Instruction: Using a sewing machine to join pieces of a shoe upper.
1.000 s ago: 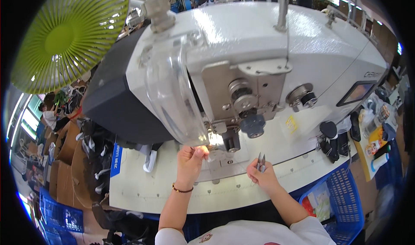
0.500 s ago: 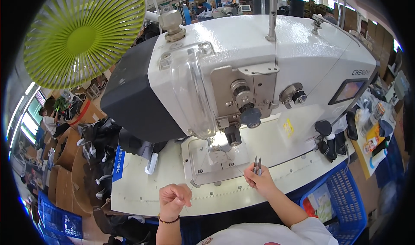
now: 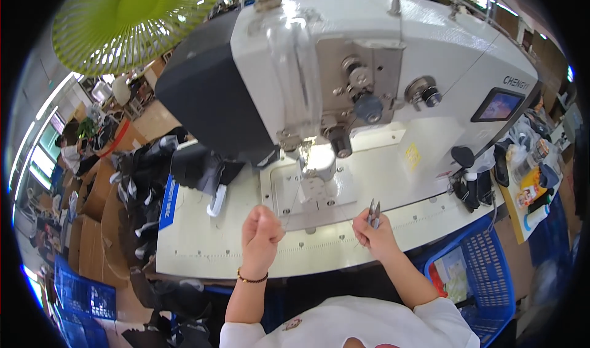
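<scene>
A white industrial sewing machine point(image 3: 362, 28) stands before me, its lit needle area point(image 3: 318, 159) above a metal plate point(image 3: 307, 194). My left hand point(image 3: 261, 234) is closed in a pinch over the front of the table, left of the plate. A faint thread runs between it and the needle area; the fingertips are partly hidden. My right hand point(image 3: 376, 234) is closed around small metal thread snips point(image 3: 373, 214), blades pointing up and slightly apart, right of the plate's front edge. Another faint thread stretches toward this hand from the plate.
Dark pieces with white edges point(image 3: 216, 200) lie on the table's left. A green fan point(image 3: 138, 7) hangs upper left. At right are a blue basket point(image 3: 491, 268), a small screen point(image 3: 501, 105) and a cluttered side board point(image 3: 522, 225). Cardboard boxes point(image 3: 92, 243) stand at left.
The view has tilted down, so the machine sits higher in the picture. My left hand has risen toward the plate and turned its knuckles upward. The snips stay in my right hand.
</scene>
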